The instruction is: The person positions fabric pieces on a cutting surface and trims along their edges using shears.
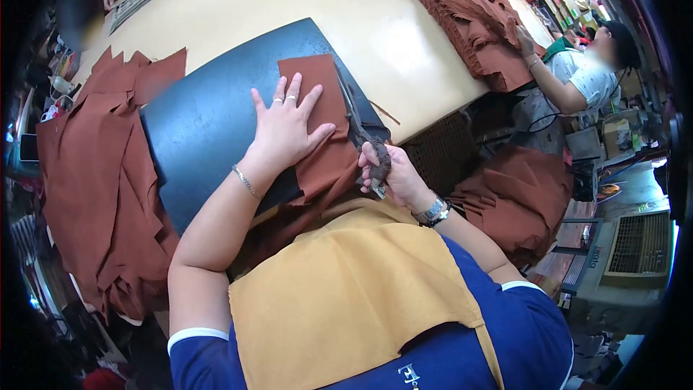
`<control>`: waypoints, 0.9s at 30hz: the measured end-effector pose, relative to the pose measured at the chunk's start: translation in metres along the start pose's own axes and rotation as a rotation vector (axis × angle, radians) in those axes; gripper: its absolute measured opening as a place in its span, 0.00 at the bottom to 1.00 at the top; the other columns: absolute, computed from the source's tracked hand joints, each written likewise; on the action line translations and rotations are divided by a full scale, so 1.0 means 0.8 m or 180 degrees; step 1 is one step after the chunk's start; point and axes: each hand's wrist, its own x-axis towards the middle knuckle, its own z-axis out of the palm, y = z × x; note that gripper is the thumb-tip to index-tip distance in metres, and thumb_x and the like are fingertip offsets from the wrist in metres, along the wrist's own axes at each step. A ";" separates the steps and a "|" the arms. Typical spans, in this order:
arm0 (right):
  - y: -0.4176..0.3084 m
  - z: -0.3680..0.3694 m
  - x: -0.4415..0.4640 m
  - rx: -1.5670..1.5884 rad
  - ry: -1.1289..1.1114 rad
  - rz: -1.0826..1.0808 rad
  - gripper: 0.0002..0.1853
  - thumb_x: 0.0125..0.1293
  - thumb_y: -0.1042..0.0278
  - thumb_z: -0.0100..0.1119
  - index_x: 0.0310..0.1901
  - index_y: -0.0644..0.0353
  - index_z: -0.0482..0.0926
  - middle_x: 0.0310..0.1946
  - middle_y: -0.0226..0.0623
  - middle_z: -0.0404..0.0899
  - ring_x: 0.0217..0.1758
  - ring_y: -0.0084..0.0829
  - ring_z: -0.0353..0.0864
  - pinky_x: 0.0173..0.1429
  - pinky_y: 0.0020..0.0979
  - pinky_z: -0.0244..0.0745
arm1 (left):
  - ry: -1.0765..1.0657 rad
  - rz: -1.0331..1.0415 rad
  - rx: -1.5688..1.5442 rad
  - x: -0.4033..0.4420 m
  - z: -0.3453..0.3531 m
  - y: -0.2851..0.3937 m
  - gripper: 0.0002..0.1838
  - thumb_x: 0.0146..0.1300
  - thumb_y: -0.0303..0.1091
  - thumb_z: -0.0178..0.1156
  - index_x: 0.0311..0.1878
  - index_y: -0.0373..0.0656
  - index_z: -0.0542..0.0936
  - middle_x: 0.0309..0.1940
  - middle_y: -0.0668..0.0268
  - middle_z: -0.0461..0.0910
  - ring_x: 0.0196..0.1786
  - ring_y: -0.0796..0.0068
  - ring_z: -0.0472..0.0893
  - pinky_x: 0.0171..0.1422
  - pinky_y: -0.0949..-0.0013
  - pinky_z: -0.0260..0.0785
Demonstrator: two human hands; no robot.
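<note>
My left hand lies flat with its fingers spread, pressing a reddish-brown piece of leather onto a black board. In my right hand is a pair of shears, its handle wrapped in dark material. The blades run along the right edge of the leather, and part of them is hard to make out there. Below my hands, more of the brown leather hangs over the board's near edge toward a tan apron on my body.
A large heap of brown leather hangs at the left. More leather lies stacked at the table's far right, where a co-worker touches it. Another brown bundle sits at my right. A keyboard is at the far left.
</note>
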 end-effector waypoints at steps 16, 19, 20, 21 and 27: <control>0.012 -0.002 0.002 0.0298 0.0013 -0.0043 0.15 0.68 0.52 0.59 0.32 0.55 0.75 0.21 0.25 0.75 0.22 0.17 0.77 0.29 0.24 0.78 | -0.0131 -0.0261 -0.0298 -0.003 0.007 0.018 0.38 0.64 0.65 0.49 0.73 0.58 0.60 0.75 0.52 0.49 0.78 0.49 0.45 0.67 0.21 0.35; 0.005 -0.010 0.001 0.0386 -0.0123 0.0061 0.18 0.69 0.49 0.57 0.33 0.57 0.76 0.20 0.28 0.76 0.21 0.20 0.77 0.30 0.26 0.78 | -0.0059 -0.0059 -0.0339 -0.003 0.011 0.011 0.35 0.66 0.63 0.47 0.73 0.60 0.59 0.75 0.51 0.47 0.78 0.48 0.43 0.67 0.21 0.34; 0.002 -0.016 0.000 0.0414 -0.0165 0.0089 0.19 0.69 0.48 0.56 0.33 0.58 0.76 0.20 0.29 0.76 0.21 0.21 0.77 0.30 0.27 0.78 | -0.0073 0.0036 -0.0320 -0.003 0.013 0.007 0.34 0.67 0.61 0.46 0.73 0.61 0.59 0.75 0.52 0.47 0.78 0.48 0.43 0.67 0.21 0.34; -0.004 -0.027 -0.002 0.0319 -0.0225 0.0199 0.23 0.68 0.43 0.56 0.33 0.60 0.76 0.20 0.30 0.76 0.21 0.24 0.77 0.30 0.27 0.78 | -0.0094 0.0123 -0.0312 -0.004 0.015 0.004 0.33 0.68 0.60 0.46 0.73 0.62 0.60 0.75 0.52 0.48 0.78 0.48 0.44 0.67 0.21 0.35; -0.053 -0.094 -0.012 -0.0566 -0.0570 0.0466 0.24 0.64 0.43 0.60 0.32 0.63 0.79 0.24 0.30 0.78 0.23 0.20 0.77 0.30 0.22 0.76 | -0.0391 0.0899 -0.0321 -0.012 -0.009 -0.032 0.29 0.69 0.51 0.47 0.72 0.64 0.62 0.76 0.57 0.47 0.78 0.48 0.45 0.72 0.29 0.39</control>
